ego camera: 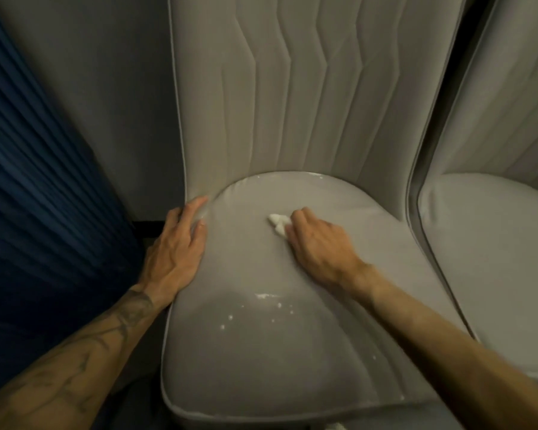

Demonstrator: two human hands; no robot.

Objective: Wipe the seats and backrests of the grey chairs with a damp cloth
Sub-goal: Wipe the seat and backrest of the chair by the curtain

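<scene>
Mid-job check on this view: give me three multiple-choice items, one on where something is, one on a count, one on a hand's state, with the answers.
1. Where is the white cloth?
A) on the floor
B) on the near chair's seat, under the right hand
C) on a table

2. How many grey chairs show?
A) one
B) two
C) three

3. What is the left hand doing?
A) gripping the cloth
B) hanging out of frame
C) resting flat on the seat's left edge

Answers:
1 B: the cloth pokes out from the right hand's curled fingers mid-seat.
2 B: a second chair stands at the right.
3 C: its fingers lie straight along the edge.
</scene>
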